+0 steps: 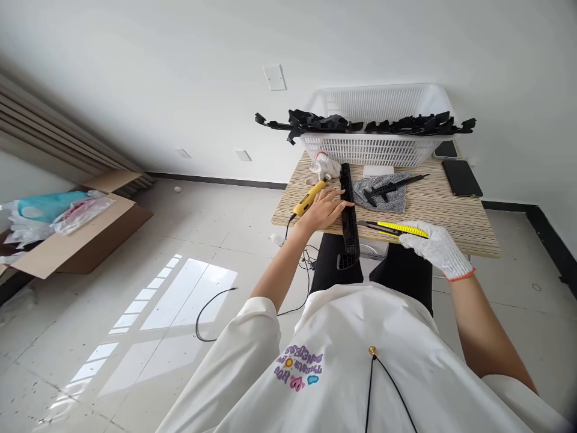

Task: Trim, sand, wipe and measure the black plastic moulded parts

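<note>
A long black plastic trim piece (349,225) lies lengthwise on the table, its near end sticking out past the edge above my lap. My bare left hand (325,207) holds it against the tabletop, fingertips across its middle; the thumb is hard to make out. In a white knit glove, my right hand (433,243) is closed round a yellow utility knife (408,229). The knife's blade end points left, close to the trim piece's right side. Just left of my left hand lies a yellow corded power tool (309,198).
A grey cloth (390,203) carries black calipers (390,188). Behind stands a white basket (360,149) with several black plastic parts (383,125) across its top. A loose glove (327,167), a white box (378,171) and a phone (462,178) share the table (451,219). Cables trail on the floor.
</note>
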Motion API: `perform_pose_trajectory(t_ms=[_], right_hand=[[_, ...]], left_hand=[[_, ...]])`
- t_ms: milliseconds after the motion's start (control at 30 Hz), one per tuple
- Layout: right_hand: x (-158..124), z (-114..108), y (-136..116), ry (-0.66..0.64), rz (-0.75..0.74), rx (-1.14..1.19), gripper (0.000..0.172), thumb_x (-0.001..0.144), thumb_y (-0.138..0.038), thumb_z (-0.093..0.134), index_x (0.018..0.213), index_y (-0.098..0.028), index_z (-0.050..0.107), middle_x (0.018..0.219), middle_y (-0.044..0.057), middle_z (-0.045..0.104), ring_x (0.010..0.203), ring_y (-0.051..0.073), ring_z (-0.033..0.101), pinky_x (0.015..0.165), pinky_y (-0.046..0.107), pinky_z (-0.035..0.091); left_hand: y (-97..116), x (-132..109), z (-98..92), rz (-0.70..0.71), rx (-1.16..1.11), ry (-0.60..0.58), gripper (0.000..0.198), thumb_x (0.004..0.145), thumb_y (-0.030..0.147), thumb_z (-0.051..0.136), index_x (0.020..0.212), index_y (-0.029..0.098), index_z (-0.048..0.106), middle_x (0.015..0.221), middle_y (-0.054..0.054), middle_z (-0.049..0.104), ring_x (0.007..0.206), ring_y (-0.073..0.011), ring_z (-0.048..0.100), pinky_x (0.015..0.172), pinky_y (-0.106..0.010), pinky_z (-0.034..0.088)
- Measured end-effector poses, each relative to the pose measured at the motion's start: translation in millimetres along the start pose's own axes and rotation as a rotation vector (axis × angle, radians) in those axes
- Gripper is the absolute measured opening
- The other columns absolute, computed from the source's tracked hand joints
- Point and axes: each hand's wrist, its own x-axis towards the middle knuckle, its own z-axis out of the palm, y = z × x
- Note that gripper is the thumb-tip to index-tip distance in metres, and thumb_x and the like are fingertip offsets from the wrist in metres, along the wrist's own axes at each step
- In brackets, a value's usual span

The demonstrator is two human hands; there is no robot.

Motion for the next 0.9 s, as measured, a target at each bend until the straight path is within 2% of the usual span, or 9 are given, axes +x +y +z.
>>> perform_pose_trajectory(t_ms=[100,233,300,400,500,633,700,800,900], right_hand=[[4,4,1,-0.034,-0.006,0.043,0.050,0.078,-0.047,0.071,0.119,-0.019,0.071,0.074,0.003,0.068,0.053,0.011,0.050,0.043,0.022,0.039],[13,8,3,0.069,0.109,0.171,0.055,0.073,-0.044,0.073,0.121,-0.017,0.069,0.069,0.002,0.067,0.046,0.008,0.044,0.039,0.021,0.032],[17,8,3,0.075,0.131,0.213,0.056,0.072,-0.043,0.075,0.121,-0.018,0.069,0.070,0.002,0.067,0.045,0.008,0.042,0.038,0.020,0.031],[21,7,1,0.067,0.127,0.259,0.050,0.073,-0.041,0.074,0.118,-0.020,0.069,0.070,0.002,0.067,0.045,0.007,0.042,0.038,0.019,0.030],[27,7,-3,0.028,0.126,0.276,0.044,0.074,-0.040,0.074,0.113,-0.019,0.070,0.069,0.002,0.066,0.046,0.007,0.043,0.038,0.018,0.030],[42,9,-7,0.070,0.107,0.272,0.043,0.073,-0.040,0.076,0.110,-0.019,0.071,0.068,0.003,0.065,0.047,0.007,0.043,0.039,0.018,0.032],[50,10,-8,0.073,0.104,0.298,0.044,0.073,-0.039,0.077,0.112,-0.019,0.070,0.067,0.002,0.065,0.046,0.007,0.042,0.038,0.018,0.031],[55,10,-7,-0.014,0.087,0.284,0.042,0.072,-0.036,0.079,0.110,-0.019,0.071,0.065,0.001,0.063,0.045,0.006,0.039,0.038,0.018,0.029],[55,10,-5,0.048,0.078,0.278,0.041,0.073,-0.036,0.078,0.110,-0.019,0.071,0.066,0.001,0.063,0.046,0.006,0.041,0.039,0.019,0.031]], left_hand=[[1,-1,1.5,-0.027,-0.035,0.021,0.054,0.105,0.046,0.020,0.129,0.034,0.066,0.147,0.000,0.050,0.137,-0.0242,0.038,0.121,-0.046,0.026],[0,-2,1.1,-0.029,-0.063,-0.020,0.053,0.104,0.048,0.021,0.128,0.035,0.066,0.147,0.001,0.050,0.136,-0.0238,0.039,0.120,-0.045,0.027],[-2,0,0.8,-0.050,-0.049,0.004,0.053,0.104,0.049,0.021,0.129,0.035,0.065,0.148,0.001,0.050,0.137,-0.0235,0.039,0.120,-0.046,0.028],[-6,7,2.6,-0.062,-0.009,0.059,0.055,0.104,0.049,0.019,0.132,0.031,0.063,0.146,-0.002,0.052,0.136,-0.0224,0.041,0.119,-0.045,0.028],[-12,18,7.9,-0.067,0.015,0.062,0.056,0.105,0.046,0.017,0.135,0.027,0.060,0.143,-0.004,0.055,0.138,-0.0209,0.041,0.119,-0.043,0.028],[-18,28,13.4,-0.172,0.025,0.097,0.058,0.104,0.049,0.017,0.142,0.027,0.054,0.148,-0.006,0.051,0.141,-0.0238,0.037,0.120,-0.046,0.026],[-18,29,12.5,-0.196,0.011,0.102,0.060,0.104,0.051,0.015,0.141,0.027,0.056,0.149,-0.007,0.049,0.142,-0.0248,0.036,0.120,-0.047,0.025],[-15,23,7.9,-0.162,-0.046,0.073,0.065,0.104,0.052,0.011,0.133,0.027,0.063,0.148,-0.006,0.051,0.143,-0.0218,0.035,0.122,-0.044,0.022],[-12,17,5.2,-0.146,-0.091,0.048,0.067,0.103,0.054,0.010,0.130,0.028,0.065,0.147,-0.005,0.051,0.145,-0.0208,0.033,0.123,-0.043,0.020]])
